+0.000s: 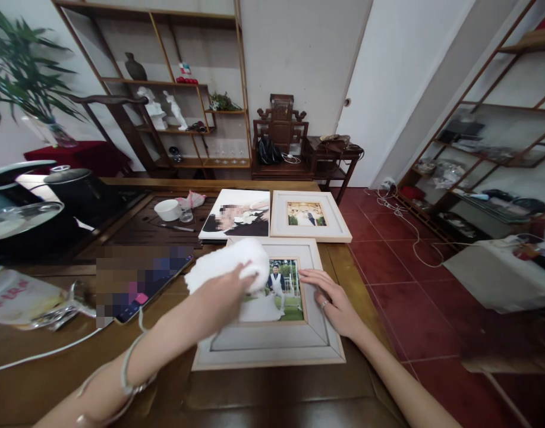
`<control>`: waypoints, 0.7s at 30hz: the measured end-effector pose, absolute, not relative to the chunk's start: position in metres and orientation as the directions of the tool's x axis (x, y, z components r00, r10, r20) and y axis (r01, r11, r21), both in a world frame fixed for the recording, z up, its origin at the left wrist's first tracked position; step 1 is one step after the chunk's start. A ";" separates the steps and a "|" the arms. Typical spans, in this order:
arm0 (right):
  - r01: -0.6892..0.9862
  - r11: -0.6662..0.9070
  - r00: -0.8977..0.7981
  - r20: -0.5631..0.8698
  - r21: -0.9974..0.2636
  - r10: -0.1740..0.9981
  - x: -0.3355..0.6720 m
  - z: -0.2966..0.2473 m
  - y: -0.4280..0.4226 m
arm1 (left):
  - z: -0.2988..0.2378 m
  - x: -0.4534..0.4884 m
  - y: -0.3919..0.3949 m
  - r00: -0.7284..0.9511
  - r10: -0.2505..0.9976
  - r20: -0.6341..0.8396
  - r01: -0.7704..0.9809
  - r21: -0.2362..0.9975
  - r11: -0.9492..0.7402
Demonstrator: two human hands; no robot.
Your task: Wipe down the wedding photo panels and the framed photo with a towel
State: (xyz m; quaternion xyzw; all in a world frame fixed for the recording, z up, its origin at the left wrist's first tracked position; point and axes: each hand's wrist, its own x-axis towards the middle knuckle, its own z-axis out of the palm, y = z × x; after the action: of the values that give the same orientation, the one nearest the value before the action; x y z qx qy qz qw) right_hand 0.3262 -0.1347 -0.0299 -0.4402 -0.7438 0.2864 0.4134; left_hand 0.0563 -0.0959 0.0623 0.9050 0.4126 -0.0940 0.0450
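Note:
A large white-framed wedding photo [294,342] lies flat on the wooden table [263,398] in front of me. My left hand [225,294] is closed on a white cloth [225,261] and presses it onto the upper left of the picture's glass. My right hand [332,300] lies flat and open on the frame's right border, fingers stretched out, a ring on one finger.
Beyond it lie an unframed photo print [236,214] and a smaller white-framed photo [308,217]. A phone [142,285] with a white cable is at left, a white bowl [167,209] and dark pots [76,184] further back. Shelves line both walls; red tile floor [388,267] at right.

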 end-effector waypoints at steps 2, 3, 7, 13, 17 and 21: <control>0.417 0.452 -0.269 0.368 -0.788 0.890 0.326 -0.030 -0.135 | 0.063 0.051 -0.074 0.601 0.799 -0.012 0.797 -0.072 -0.600; 0.418 0.452 -0.269 0.368 -0.788 0.890 0.326 -0.030 -0.135 | 0.062 0.049 -0.065 0.583 0.810 0.064 0.811 -0.103 -0.576; 0.424 0.445 -0.267 0.361 -0.789 0.894 0.326 -0.030 -0.135 | 0.055 0.051 -0.049 0.634 0.772 0.048 0.772 -0.099 -0.628; 0.423 0.435 -0.261 0.353 -0.795 0.899 0.326 -0.031 -0.135 | 0.049 0.066 -0.088 0.639 0.756 -0.144 0.752 -0.090 -0.653; 0.427 0.423 -0.256 0.341 -0.800 0.904 0.326 -0.031 -0.135 | 0.045 0.066 -0.140 0.650 0.667 -0.363 0.704 -0.042 -0.709; 0.429 0.415 -0.249 0.336 -0.803 0.908 0.325 -0.029 -0.135 | 0.047 0.067 -0.168 0.697 0.536 -0.477 0.651 0.109 -0.751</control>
State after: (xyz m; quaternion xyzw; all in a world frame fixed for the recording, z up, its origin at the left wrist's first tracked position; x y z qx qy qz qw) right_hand 0.3248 -0.1352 -0.0292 -0.4553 -0.7341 0.2923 0.4103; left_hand 0.0667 -0.1679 0.0465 0.9111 0.3258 -0.2129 0.1359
